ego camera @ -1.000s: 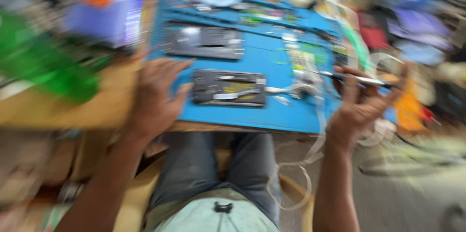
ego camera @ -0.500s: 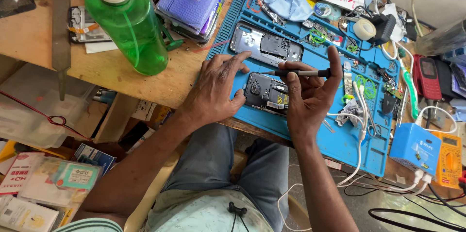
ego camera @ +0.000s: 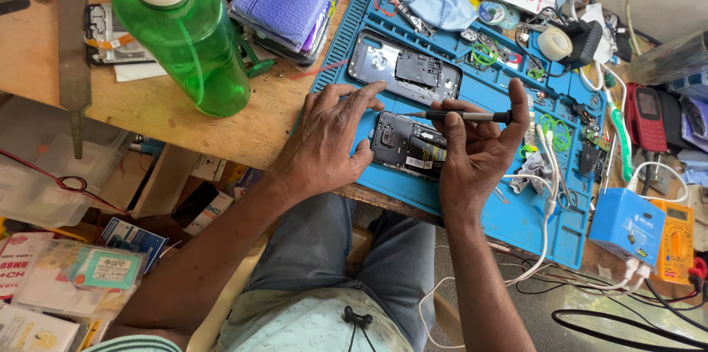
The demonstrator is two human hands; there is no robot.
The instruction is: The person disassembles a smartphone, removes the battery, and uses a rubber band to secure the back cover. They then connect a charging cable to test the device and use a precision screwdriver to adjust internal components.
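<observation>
Opened black phone (ego camera: 408, 147) lies on the near part of the blue work mat (ego camera: 472, 197), back cover off. Left hand (ego camera: 324, 138) presses flat beside it, fingers spread, steadying its left edge. Right hand (ego camera: 476, 153) pinches a slim screwdriver (ego camera: 461, 114), tip pointing left over the phone's far edge. Judged step: screw work on the board. The next move calls for seating the tip squarely while the phone is held steady.

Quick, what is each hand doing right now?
Left hand: open, fingers resting on the opened phone, steadying it.
Right hand: closed around a thin screwdriver, tip pointing left.
</observation>
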